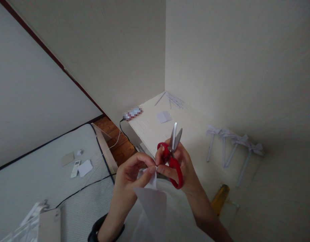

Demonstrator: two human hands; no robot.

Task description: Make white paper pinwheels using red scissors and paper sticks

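Note:
My left hand [134, 174] pinches a piece of white paper [153, 205], whose lower part hangs down in front of my lap. The thumb and fingers of my right hand [181, 161] meet the left fingertips at the top edge of that paper. Red-handled scissors [175, 143] hang on my right hand, blades pointing up and slightly parted, clear of the paper. Along the wall to the right lie several white paper windmill-like shapes on sticks [229, 141]. What is inside the left palm is partly hidden.
Thin white paper sticks [173, 99] and a square of paper [164, 116] lie on the white table [144, 127]. A power strip [132, 113] sits at its left edge. An amber object [220, 199] is at right. A mattress [89, 208] bears a remote [75, 168] and paper scraps [85, 168].

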